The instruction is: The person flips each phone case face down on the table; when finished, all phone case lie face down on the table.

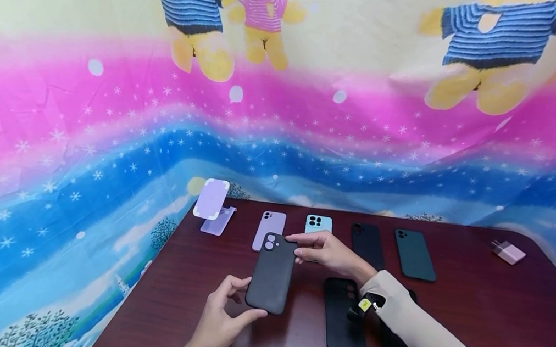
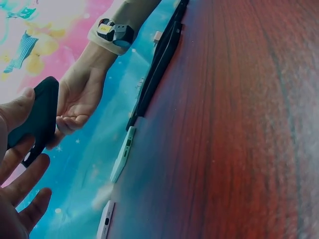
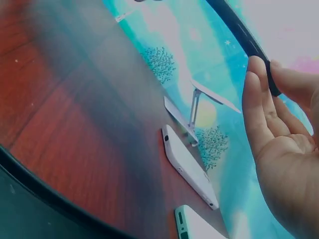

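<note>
Black phone case (image 1: 271,277): we hold it off the table (image 1: 167,301), just below the middle of the head view, its camera corner at upper left.
Left hand (image 1: 223,315): our thumb and fingers pinch its lower left corner.
Right hand (image 1: 326,250): our thumb and fingertips grip its upper right corner.
Lavender phone (image 1: 273,224), mint phone (image 1: 319,223): centre of the frame, behind our hands.
Lavender stand (image 1: 212,200): left of centre.
</note>
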A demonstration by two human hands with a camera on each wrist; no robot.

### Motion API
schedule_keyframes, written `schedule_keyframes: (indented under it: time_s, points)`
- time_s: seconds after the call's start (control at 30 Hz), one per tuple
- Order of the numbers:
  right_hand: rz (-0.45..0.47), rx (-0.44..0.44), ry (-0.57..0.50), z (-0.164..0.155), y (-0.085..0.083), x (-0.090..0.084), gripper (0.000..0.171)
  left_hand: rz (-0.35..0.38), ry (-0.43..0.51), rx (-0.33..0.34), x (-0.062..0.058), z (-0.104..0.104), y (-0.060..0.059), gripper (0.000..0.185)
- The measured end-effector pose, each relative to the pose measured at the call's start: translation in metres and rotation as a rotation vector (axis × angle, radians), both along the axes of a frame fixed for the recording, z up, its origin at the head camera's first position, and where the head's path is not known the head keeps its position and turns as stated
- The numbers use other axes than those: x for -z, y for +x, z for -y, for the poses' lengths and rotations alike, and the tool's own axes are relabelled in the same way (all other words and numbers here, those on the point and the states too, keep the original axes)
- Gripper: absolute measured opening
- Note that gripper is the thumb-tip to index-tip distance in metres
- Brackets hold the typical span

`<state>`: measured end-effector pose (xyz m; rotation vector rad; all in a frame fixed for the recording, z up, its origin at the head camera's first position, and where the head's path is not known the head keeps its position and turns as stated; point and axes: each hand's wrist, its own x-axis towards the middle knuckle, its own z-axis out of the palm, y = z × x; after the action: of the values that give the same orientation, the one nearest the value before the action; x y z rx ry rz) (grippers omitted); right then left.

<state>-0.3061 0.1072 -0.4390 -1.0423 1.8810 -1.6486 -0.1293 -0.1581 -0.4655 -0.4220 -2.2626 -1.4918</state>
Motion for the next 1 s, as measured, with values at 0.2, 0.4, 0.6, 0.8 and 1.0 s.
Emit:
schedule_keyframes:
  time_s: [0.2,0.4,0.6,0.8,1.0]
  points:
    - [-0.007,0.047,-0.01,0.002,0.001,0.006,0.046,0.007,0.017,0.017,0.003,-0.001,-0.002,0.042]
    - [-0.026,0.058,0.0,0.005,0.001,0.009,0.046,-0.013,-0.003,0.065,0.008,0.001,-0.004,0.039]
    - [0.026,0.082,0.025,0.007,0.004,0.011,0.051,0.058,0.009,0.095,0.01,0.004,-0.005,0.039]
    - [0.082,0.101,0.032,0.008,0.005,0.011,0.053,0.086,0.008,0.088,0.012,0.005,-0.006,0.044]
    - [0.095,0.131,0.045,0.008,0.005,0.009,0.054,0.063,-0.058,0.049,0.011,0.005,-0.006,0.054]
